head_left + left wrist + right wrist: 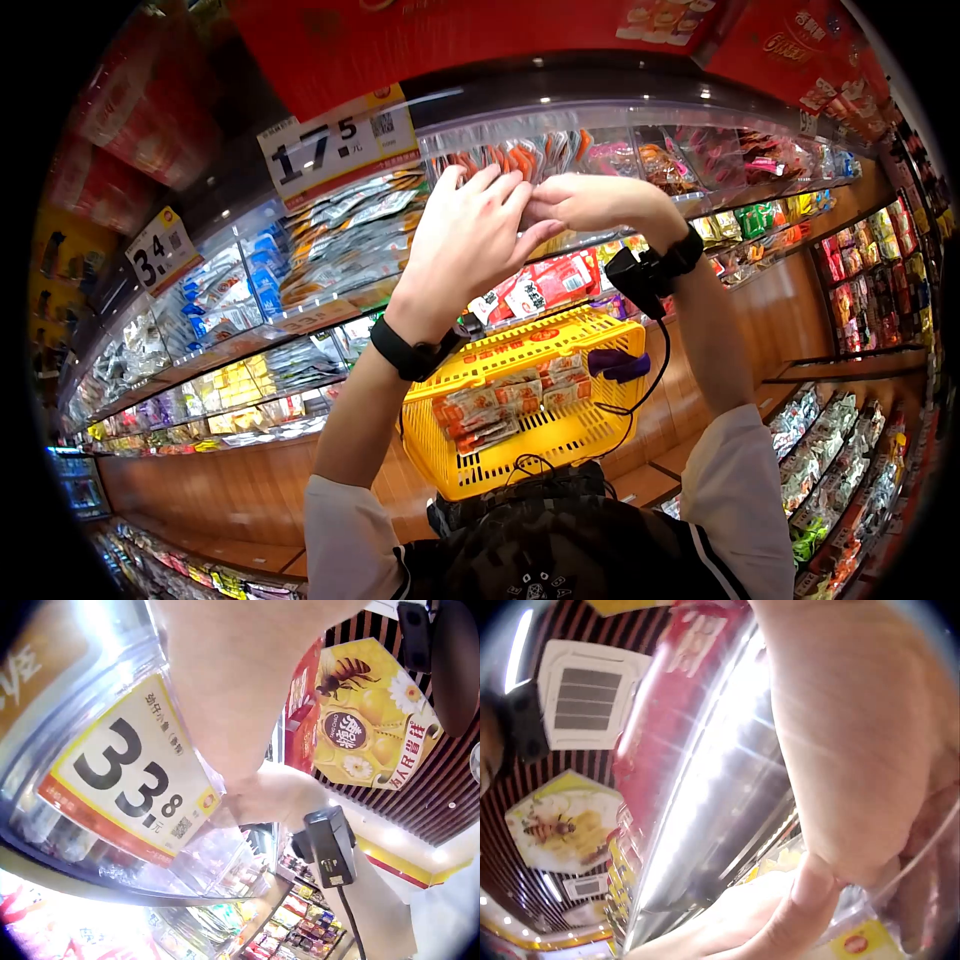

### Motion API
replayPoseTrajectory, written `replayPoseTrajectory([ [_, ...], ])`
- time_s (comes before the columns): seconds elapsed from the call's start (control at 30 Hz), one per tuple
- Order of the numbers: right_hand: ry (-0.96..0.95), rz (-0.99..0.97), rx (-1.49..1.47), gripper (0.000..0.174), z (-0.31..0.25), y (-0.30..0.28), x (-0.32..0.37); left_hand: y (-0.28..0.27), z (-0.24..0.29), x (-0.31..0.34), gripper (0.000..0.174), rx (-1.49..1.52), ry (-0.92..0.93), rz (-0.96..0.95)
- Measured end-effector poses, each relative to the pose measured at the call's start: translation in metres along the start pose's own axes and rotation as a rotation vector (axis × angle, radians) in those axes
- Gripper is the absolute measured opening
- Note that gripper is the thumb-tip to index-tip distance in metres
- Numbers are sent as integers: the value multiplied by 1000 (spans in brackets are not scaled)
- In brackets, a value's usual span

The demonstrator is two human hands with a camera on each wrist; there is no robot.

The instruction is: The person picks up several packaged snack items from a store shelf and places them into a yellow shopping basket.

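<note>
My left hand point(468, 232) reaches up to a clear-fronted shelf bin, its fingers relaxed and laid over the bin's front near orange-and-silver packets point(522, 157). Close against it from the right comes my right hand point(585, 202), bent down at the wrist, its fingertips hidden behind the left hand. In the left wrist view, a 33.8 price card point(124, 776) sits on the bin front beside the left hand. The left thumb point(814, 892) shows under the right hand in the right wrist view. What the right fingers hold, I cannot tell.
Below the hands, a yellow basket point(450, 478) holds several white-and-orange packets point(500, 405). Shelves of bagged snacks run left and right, with price cards point(340, 142) along the upper edge. A black cable point(668, 360) hangs from the right wrist camera.
</note>
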State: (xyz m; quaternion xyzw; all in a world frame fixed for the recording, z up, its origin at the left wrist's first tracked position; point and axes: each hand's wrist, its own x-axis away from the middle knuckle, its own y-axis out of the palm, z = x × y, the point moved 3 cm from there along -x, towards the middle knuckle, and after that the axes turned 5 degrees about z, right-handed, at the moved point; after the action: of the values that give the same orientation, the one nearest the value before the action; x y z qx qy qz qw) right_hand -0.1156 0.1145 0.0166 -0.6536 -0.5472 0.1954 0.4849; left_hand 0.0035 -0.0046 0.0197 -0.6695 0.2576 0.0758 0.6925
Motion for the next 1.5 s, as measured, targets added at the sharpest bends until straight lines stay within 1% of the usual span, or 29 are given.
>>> replayPoseTrajectory([
  [0.07,15,338,23,27,-6,-1,20,1,0,3,46,15,38,151],
  [0.13,49,666,30,19,-47,-10,56,3,0,5,46,27,50,164],
  [0.2,16,712,-136,12,-81,-6,93,7,-2,8,47,24,57,216],
  [0.27,-15,371,-400,13,-95,17,130,7,-1,8,49,32,45,230],
  [0.33,146,185,-415,19,-97,50,142,10,-2,9,50,35,43,249],
  [0.4,147,-169,-351,25,-75,84,132,11,-3,10,50,38,41,271],
  [0.43,30,-184,-461,28,-49,124,125,11,-2,10,51,30,44,286],
  [0.47,89,-247,-574,28,-22,173,115,11,-2,10,51,22,46,303],
  [0.5,105,-203,-441,30,-7,208,108,10,-2,10,50,19,47,333],
  [0.53,171,-183,-293,32,20,263,105,10,-2,10,50,19,44,333],
  [0.57,185,-127,-177,39,43,314,106,11,-3,10,50,19,43,324],
  [0.6,327,-210,-87,44,60,352,103,12,-3,10,49,21,40,312],
  [0.67,312,-58,-54,50,80,404,108,13,-3,11,49,23,37,307],
  [0.7,305,-61,-53,50,84,418,108,14,-3,11,49,30,38,303],
  [0.77,331,58,-2,51,89,434,108,15,-3,11,48,25,36,313],
  [0.9,334,109,99,53,95,457,117,13,-4,11,48,11,39,306],
  [0.97,372,21,212,57,90,460,120,13,-3,10,47,6,41,298],
  [1.0,373,22,212,57,89,455,119,13,-3,10,47,10,41,300],
  [1.07,494,-122,16,61,92,449,115,14,-4,11,48,14,40,302],
  [1.1,494,-122,15,61,93,449,114,13,-4,11,48,24,38,308],
  [1.17,558,-266,1,64,96,453,112,12,-3,11,48,34,37,316],
  [1.2,557,-266,2,64,97,455,115,12,-3,11,49,28,36,313],
  [1.27,451,-62,101,67,94,455,122,11,-3,12,49,20,34,309],
  [1.3,450,-60,101,67,95,456,122,11,-3,11,50,22,34,303],
  [1.37,452,39,127,71,95,458,122,11,-3,11,50,27,36,295],
  [1.5,482,18,138,71,100,457,124,12,-3,11,51,26,43,307],
])
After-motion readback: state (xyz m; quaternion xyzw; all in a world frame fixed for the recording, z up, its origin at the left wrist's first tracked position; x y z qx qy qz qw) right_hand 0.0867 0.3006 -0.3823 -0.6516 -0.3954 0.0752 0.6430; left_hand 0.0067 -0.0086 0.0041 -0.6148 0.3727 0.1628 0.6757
